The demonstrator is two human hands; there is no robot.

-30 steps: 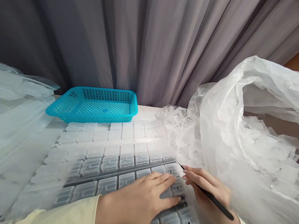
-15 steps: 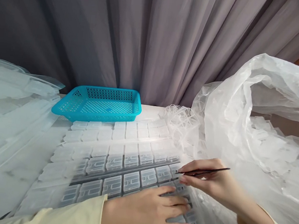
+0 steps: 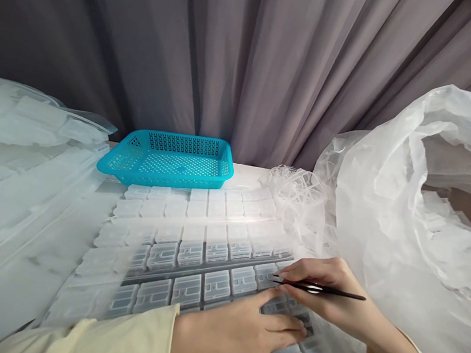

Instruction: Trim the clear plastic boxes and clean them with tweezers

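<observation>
Rows of small translucent plastic boxes (image 3: pixel 216 286) sit on a dark grey surface in front of me, with more whitish boxes farther back. My left hand (image 3: pixel 239 334) lies flat over the near rows, fingers spread, palm down. Black tweezers (image 3: pixel 339 292) are pinched between the thumb and fingers of my right hand (image 3: pixel 327 287). The tweezers point left, their tips slightly apart and over the box beyond my left index finger. Whether the tips touch anything is too small to tell.
A turquoise perforated basket (image 3: pixel 168 178) stands behind the rows. Thin clear plastic strips (image 3: pixel 300 197) are heaped at the back right. A large clear bag (image 3: pixel 369 185) with pale pieces fills the right side. More bagged plastic (image 3: pixel 26 126) lies left, and a grey curtain (image 3: pixel 223 57) hangs behind.
The view has shifted, so the scene sits farther right. My right hand has moved the tweezers left across the boxes, and their rear end has dropped. My left hand stays spread on the boxes.
</observation>
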